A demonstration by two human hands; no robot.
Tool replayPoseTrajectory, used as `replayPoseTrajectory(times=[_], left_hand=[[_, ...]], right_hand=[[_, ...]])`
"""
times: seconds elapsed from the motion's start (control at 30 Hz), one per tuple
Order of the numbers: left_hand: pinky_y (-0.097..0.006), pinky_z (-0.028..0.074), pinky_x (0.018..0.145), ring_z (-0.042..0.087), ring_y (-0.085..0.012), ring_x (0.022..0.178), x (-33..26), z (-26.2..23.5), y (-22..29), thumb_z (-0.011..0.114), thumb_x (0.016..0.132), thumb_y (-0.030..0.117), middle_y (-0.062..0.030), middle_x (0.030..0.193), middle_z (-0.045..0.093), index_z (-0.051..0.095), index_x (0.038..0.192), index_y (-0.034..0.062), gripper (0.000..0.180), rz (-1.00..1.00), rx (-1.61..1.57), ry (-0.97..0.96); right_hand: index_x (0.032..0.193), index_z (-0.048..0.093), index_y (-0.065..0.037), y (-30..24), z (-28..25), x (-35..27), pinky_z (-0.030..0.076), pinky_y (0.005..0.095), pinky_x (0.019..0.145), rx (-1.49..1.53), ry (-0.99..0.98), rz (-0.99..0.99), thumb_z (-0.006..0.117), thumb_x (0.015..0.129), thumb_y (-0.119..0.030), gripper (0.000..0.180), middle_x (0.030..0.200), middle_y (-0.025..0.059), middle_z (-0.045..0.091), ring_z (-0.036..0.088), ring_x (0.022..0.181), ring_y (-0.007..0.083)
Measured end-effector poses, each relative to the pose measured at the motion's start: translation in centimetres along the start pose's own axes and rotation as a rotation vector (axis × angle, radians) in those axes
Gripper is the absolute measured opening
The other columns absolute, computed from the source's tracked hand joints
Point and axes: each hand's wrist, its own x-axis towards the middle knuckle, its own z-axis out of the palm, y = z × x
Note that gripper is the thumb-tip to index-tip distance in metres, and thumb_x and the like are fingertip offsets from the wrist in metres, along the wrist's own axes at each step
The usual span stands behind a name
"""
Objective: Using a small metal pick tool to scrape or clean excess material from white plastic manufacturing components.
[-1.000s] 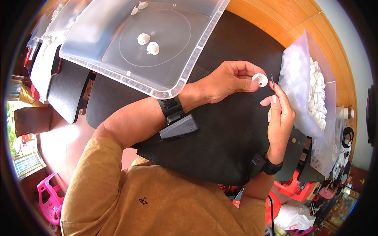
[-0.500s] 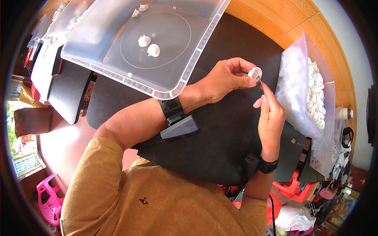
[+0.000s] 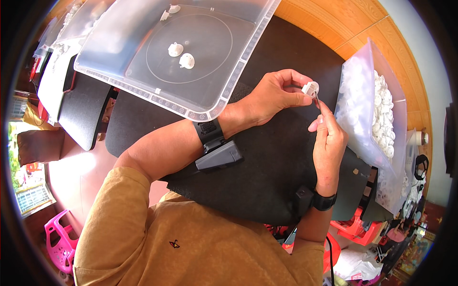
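Note:
Between the thumb and fingers of my left hand (image 3: 276, 95) is a small round white plastic part (image 3: 310, 88), held above the black tabletop. My right hand (image 3: 329, 143) pinches a thin metal tool (image 3: 317, 100), its tip against the near side of that part. Too little of the tool shows to tell whether it is a blade or tweezers. My left forearm passes beside the near corner of a large clear plastic bin (image 3: 193, 115). Inside the bin lie a few similar white parts (image 3: 186, 61).
At the right, a translucent bin (image 3: 369, 102) holds a heap of white parts (image 3: 383, 119). The black table (image 3: 257, 171) reaches up to my torso. A wooden panel (image 3: 317, 21) and a wall stand behind. Red plastic items (image 3: 355, 226) sit below right, a pink stool (image 3: 61, 243) lower left.
Almost nothing differs. Both hands keep their hold, and the white part has turned or shifted very slightly against the tool's tip.

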Motion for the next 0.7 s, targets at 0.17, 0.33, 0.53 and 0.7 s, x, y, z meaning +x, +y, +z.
replayPoseTrajectory(times=[0.17, 0.33, 0.53, 0.7], left_hand=[[-0.031, 0.052, 0.095, 0.063, -0.0146, 0.104, 0.07, 0.01, 0.00, 0.070, 0.087, 0.000, -0.0081, 0.113, 0.064, 0.059, 0.115, 0.0023, 0.030, -0.003, 0.012, -0.011], [-0.031, 0.052, 0.095, 0.063, -0.0145, 0.104, 0.07, 0.06, 0.07, 0.071, 0.087, 0.000, -0.0083, 0.114, 0.064, 0.059, 0.115, 0.0023, 0.031, -0.003, 0.030, 0.008], [-0.030, 0.052, 0.095, 0.063, -0.0143, 0.104, 0.17, 0.03, -0.02, 0.072, 0.086, 0.000, -0.0085, 0.114, 0.064, 0.059, 0.114, 0.0023, 0.031, 0.015, 0.062, 0.017], [-0.030, 0.053, 0.094, 0.063, -0.0140, 0.104, 0.19, -0.02, -0.03, 0.072, 0.086, 0.000, -0.0085, 0.113, 0.064, 0.060, 0.113, 0.0024, 0.030, 0.035, 0.111, 0.014]], right_hand=[[0.123, 0.062, 0.000, 0.31, 0.29, -0.08, 0.049, 0.0313, 0.064, -0.003, -0.006, -0.039, 0.048, 0.090, 0.006, 0.036, 0.070, 0.0102, 0.057, 0.059, 0.064, 0.0192], [0.123, 0.062, -0.001, 0.34, 0.25, -0.18, 0.049, 0.0312, 0.064, 0.012, -0.009, -0.041, 0.048, 0.091, 0.005, 0.036, 0.070, 0.0108, 0.057, 0.060, 0.064, 0.0194], [0.123, 0.063, -0.001, 0.19, 0.13, -0.03, 0.049, 0.0320, 0.063, -0.040, 0.033, -0.010, 0.048, 0.092, 0.003, 0.035, 0.069, 0.0115, 0.058, 0.060, 0.063, 0.0194], [0.122, 0.065, -0.003, 0.22, 0.12, 0.00, 0.049, 0.0332, 0.063, -0.078, 0.035, -0.007, 0.050, 0.092, 0.003, 0.034, 0.068, 0.0114, 0.058, 0.061, 0.062, 0.0213]])
